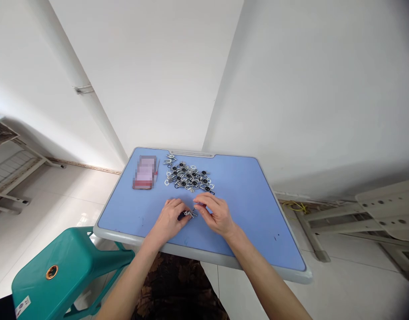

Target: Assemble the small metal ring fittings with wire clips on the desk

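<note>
My left hand (171, 218) is closed around a small silvery metal part (190, 214), its fingertips covering much of it. Just to the right, my right hand (216, 212) has thumb and forefinger bent together in a pinch close to that part. Whatever sits between those fingertips is too small to make out. Beyond both hands lies a loose pile of metal parts (189, 175) with round black pieces and flat silvery plates. A few more silvery parts (170, 159) lie apart at the pile's far left.
A blurred-out flat object, pinkish with a red band (144, 173), lies on the blue table (247, 200) at left, a thin tool (157, 168) beside it. A green stool (58, 262) stands left of the table. White walls close off the far side; metal furniture legs (311, 231) stand right.
</note>
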Available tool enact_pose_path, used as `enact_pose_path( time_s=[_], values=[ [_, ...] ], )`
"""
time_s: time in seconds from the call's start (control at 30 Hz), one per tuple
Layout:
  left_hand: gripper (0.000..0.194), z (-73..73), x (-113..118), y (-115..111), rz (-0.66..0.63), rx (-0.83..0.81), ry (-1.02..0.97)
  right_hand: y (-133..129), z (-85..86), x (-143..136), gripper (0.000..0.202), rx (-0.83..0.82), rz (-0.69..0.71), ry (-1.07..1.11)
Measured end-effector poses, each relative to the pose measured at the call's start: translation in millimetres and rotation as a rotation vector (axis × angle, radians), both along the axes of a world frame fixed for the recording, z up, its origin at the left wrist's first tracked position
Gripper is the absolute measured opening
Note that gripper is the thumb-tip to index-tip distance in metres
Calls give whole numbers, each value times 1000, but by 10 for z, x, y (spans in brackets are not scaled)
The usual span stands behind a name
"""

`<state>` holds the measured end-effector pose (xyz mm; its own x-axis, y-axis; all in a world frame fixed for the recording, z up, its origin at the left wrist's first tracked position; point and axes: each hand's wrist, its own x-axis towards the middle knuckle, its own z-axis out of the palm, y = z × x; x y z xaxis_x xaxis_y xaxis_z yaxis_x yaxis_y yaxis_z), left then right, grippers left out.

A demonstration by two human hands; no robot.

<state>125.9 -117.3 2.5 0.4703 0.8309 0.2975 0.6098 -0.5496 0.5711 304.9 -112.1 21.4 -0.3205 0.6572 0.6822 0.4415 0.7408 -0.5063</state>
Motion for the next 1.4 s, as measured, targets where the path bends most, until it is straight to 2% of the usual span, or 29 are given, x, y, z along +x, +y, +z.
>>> enact_pose_path(
  time_s=[0.17, 0.3, 0.43, 0.53, 0.7, 0.93, 1.4],
  values=[
    [5, 8, 1, -1, -6, -17, -7, -25, 41, 5, 30, -76, 58, 23],
    [5, -8, -2, 5, -5, -4, -3, -19, 9, -28, 24, -120, 16, 105],
    [6, -13, 1, 6, 2, 5, -2, 11, -38, -32, 17, -67, -36, 79],
    [6, -5, 2, 3, 3, 5, -3, 14, -32, -1, 17, -55, 1, 32],
    [4, 11, 5, -2, 2, -19, -5, -16, 44, 49, 34, -171, 118, 21],
    [4, 5, 11, -7, 5, 5, 4, -11, 14, -11, 9, -126, 30, 88],
    [5, 16, -5, -34, 22, -30, -6, -9, -25, -28, 10, -30, -8, 64]
  ],
)
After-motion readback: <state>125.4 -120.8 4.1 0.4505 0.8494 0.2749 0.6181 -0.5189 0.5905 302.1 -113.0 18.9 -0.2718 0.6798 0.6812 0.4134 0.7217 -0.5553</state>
